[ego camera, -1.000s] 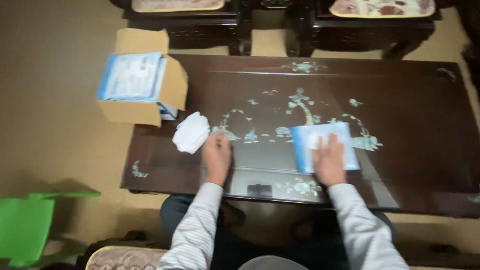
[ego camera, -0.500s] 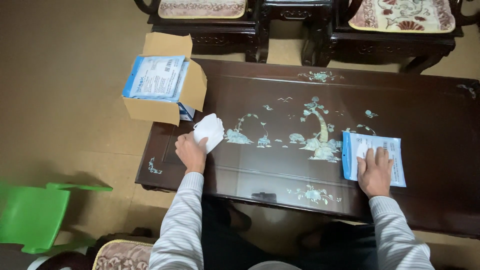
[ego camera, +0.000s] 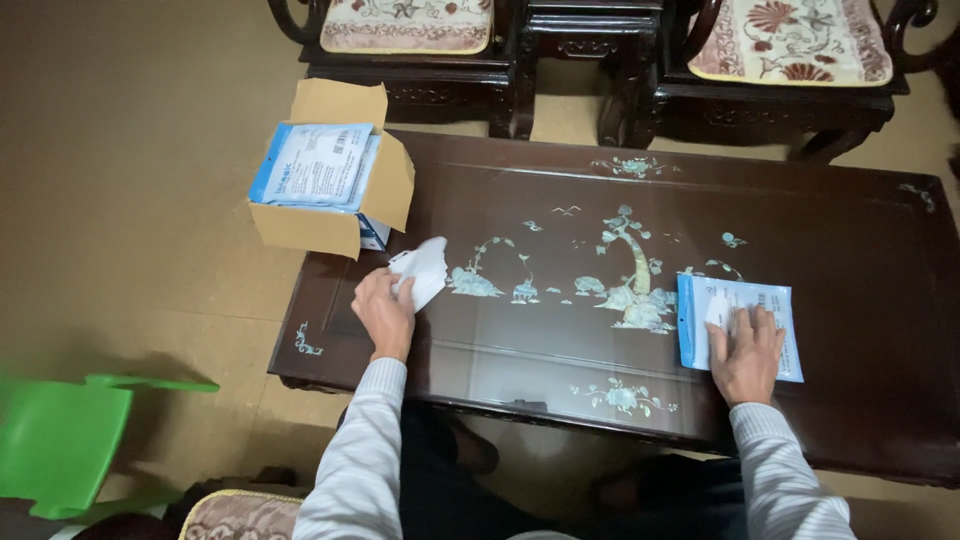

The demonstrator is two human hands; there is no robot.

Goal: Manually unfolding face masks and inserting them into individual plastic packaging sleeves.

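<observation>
Far left, on the floor at about 8 o'clock of the frame: a green plastic chair [ego camera: 55,440], not involved.

Cardboard box [ego camera: 325,185], open, sits on the desk's [ego camera: 560,185] corner at 10 o'clock and overhangs the edge. A blue-and-white flat packet [ego camera: 312,165] lies on top of its contents.

Left hand [ego camera: 385,310]: fingers curled closed on the near edge of a white mask [ego camera: 425,268], which lies crumpled on the desk just at 5 o'clock of the box. Mask touches the desk surface; not lifted.

Desk centre: bare dark wood with pale inlay, nothing standing on it.

Right hand [ego camera: 748,350]: open, palm down, fingers spread flat on a blue-edged pouch [ego camera: 735,318] at 3 o'clock of the desk. Pouch lies flat, well apart from the mask.

Judgement: the step in hand looks like pairing mask and pouch, each hand securing one item. The two items sit far apart, so bringing them together would call for a long sideways carry, and the pouch mouth would need opening, which the flat palm cannot do as placed.

Beyond the desk at 12 o'clock: dark chairs with patterned cushions [ego camera: 790,40].
</observation>
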